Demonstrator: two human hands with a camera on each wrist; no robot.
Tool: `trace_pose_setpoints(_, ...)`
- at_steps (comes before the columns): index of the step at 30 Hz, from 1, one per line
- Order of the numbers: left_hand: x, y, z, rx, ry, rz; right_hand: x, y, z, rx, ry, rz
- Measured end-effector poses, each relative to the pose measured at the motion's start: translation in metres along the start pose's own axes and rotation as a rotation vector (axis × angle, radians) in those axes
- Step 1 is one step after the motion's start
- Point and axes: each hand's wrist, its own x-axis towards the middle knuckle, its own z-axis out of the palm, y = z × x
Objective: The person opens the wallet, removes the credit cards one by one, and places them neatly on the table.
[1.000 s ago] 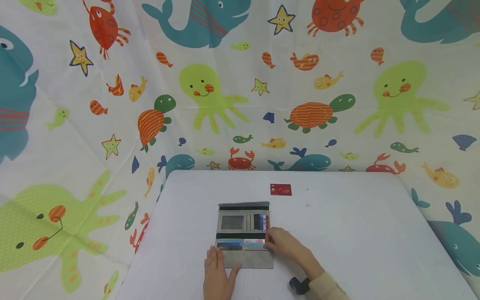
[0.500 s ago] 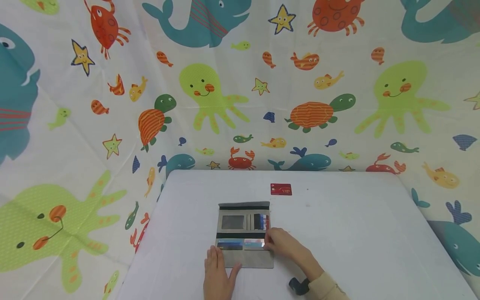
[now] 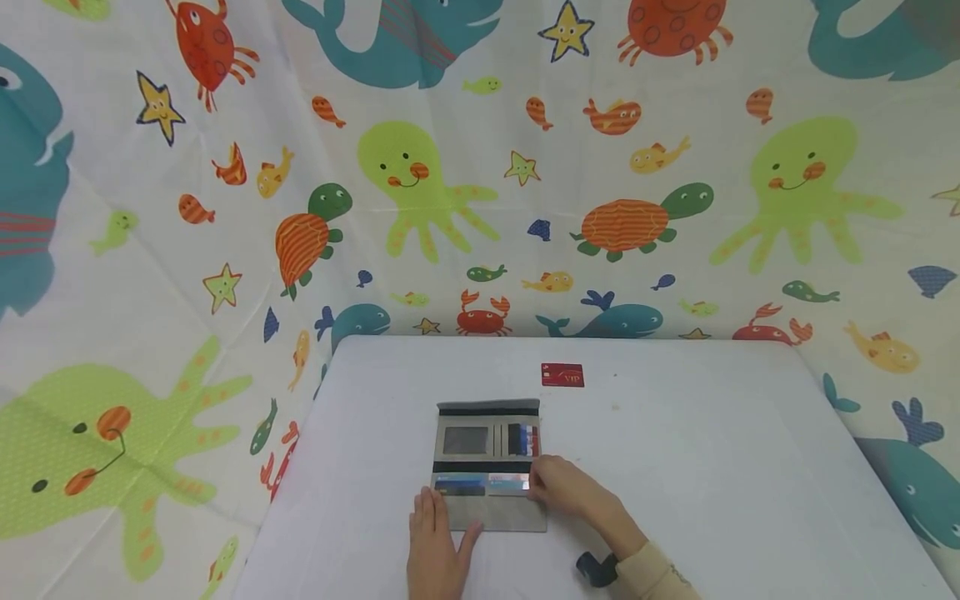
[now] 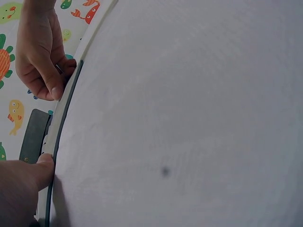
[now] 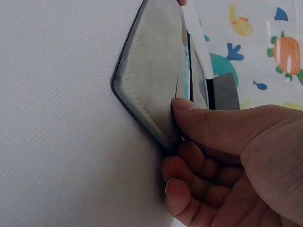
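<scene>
A grey wallet (image 3: 498, 515) lies unfolded on the white table. Blue cards (image 3: 460, 483) and a pale pink-and-blue card (image 3: 507, 481) sit in its lower pockets, and several cards (image 3: 524, 440) fill the upper right slots. My left hand (image 3: 435, 537) lies along the wallet's lower left edge, fingers straight, thumb spread onto the lower flap. At the right edge my right hand (image 3: 566, 485) pinches the wallet. In the right wrist view its thumb (image 5: 189, 108) presses on the wallet (image 5: 154, 61) beside the pocket opening, with the other fingers curled below the edge.
A red VIP card (image 3: 562, 376) lies on the table (image 3: 697, 433) beyond the wallet. A dark object (image 3: 597, 570) shows beside the right wrist, near a beige sleeve (image 3: 652, 575). Behind the table hangs a cloth (image 3: 442, 292) printed with sea animals.
The head view has tilted slightly, so the table and wallet appear a little higher. Both hands keep their places on the wallet.
</scene>
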Motion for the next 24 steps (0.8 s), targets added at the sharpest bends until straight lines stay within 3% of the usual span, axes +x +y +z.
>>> trace_pose_setpoints(14,-0.0008,-0.0016,0.0002,0.025,0.022,0.020,-0.0032,0.0029,0.0069,-0.036,0.011,-0.013)
trace_pose_setpoints(24,0.0020,-0.0011,0.0007,0.006,-0.020,0.002,-0.0008,0.0055,0.0036,-0.007,0.057,-0.003)
